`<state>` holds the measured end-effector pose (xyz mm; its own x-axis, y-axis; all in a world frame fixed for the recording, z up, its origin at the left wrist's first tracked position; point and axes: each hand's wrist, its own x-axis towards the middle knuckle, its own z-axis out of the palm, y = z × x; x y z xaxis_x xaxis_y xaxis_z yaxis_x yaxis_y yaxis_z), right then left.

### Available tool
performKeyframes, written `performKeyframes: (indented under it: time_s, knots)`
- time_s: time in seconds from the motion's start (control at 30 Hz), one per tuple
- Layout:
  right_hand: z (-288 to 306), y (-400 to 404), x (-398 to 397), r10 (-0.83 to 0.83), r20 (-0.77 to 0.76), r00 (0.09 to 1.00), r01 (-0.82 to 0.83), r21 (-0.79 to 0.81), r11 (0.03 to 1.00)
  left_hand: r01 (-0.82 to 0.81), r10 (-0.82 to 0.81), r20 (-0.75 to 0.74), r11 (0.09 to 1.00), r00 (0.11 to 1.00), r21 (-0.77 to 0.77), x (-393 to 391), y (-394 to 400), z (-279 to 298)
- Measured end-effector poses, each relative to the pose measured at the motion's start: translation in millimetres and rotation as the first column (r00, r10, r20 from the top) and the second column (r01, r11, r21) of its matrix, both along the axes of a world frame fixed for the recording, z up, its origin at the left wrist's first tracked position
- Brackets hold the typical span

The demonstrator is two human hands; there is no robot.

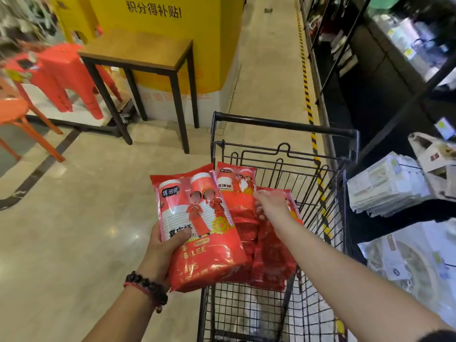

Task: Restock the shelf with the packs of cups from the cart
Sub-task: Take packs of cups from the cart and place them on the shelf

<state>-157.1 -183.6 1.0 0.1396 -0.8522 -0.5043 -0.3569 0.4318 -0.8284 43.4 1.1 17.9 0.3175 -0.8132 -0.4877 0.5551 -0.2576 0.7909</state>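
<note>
Fingers of left hand (164, 245) and right hand (270, 204) grip glossy red packs (197, 218).

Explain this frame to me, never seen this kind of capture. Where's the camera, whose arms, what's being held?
There is no robot: a person wears one wide-angle camera on the head, looking forward and down, so the two arms reaching in from the bottom are their own. The left hand grips a red pack of cups, thumb across its front. The right hand reaches onto more red packs piled in the black wire cart; whether it has closed on one cannot be told. On the right stands a dark shelf holding pale packaged goods. On the left are a wooden table and red stools.
</note>
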Motion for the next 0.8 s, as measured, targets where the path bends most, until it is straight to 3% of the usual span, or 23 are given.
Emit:
performKeyframes:
  time_s: [0.13,0.2,0.3,0.63,0.8]
  knots:
    - [-24,-43,16,-0.042,-0.209,0.977,0.064,0.1,0.993,-0.052,0.048,0.07,0.998,0.996,0.045,21,19,-4]
    - [-33,-52,21,-0.096,-0.103,0.99,0.122,0.285,0.951,-0.076,0.071,0.087,0.995,0.994,0.061,28,27,-4]
    - [-38,-59,31,-0.067,0.01,0.998,0.056,0.433,0.9,-0.103,0.094,0.123,0.992,0.988,0.07,31,34,-6]
    - [-37,-57,8,-0.015,0.034,0.999,-0.004,0.49,0.872,-0.082,0.071,0.122,0.993,0.99,0.089,15,30,-5]
    - [-29,-33,-31,-0.071,0.141,0.988,0.008,0.404,0.915,-0.049,0.044,0.073,0.996,0.996,0.075,3,25,-4]
